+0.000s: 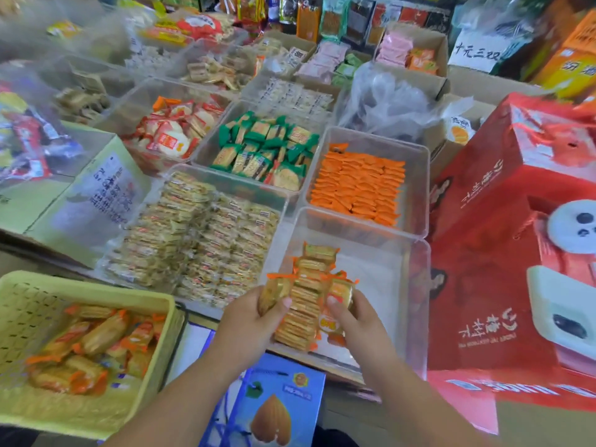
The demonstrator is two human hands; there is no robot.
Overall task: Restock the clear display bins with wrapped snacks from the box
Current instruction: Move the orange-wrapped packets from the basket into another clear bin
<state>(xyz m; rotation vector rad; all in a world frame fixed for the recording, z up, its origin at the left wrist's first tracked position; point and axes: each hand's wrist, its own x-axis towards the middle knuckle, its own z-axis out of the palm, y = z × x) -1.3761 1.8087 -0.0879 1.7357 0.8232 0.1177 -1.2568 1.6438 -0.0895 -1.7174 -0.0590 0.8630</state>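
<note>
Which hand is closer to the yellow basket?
Left. The left hand, gripping a snack packet, is just right of the yellow basket; the right hand, gripping another, is farther right, beyond the snack row.

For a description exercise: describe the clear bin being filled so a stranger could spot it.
Find the big red carton on the right. Beside it, in front of the bin of orange packets, sits the nearer clear bin. Unlike its full neighbours, it holds one row of biscuit packs.

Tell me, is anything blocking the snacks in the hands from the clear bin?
Nothing visible. The left hand and right hand hold orange-wrapped cracker packs right over the open clear plastic bin, above the row already inside.
</note>
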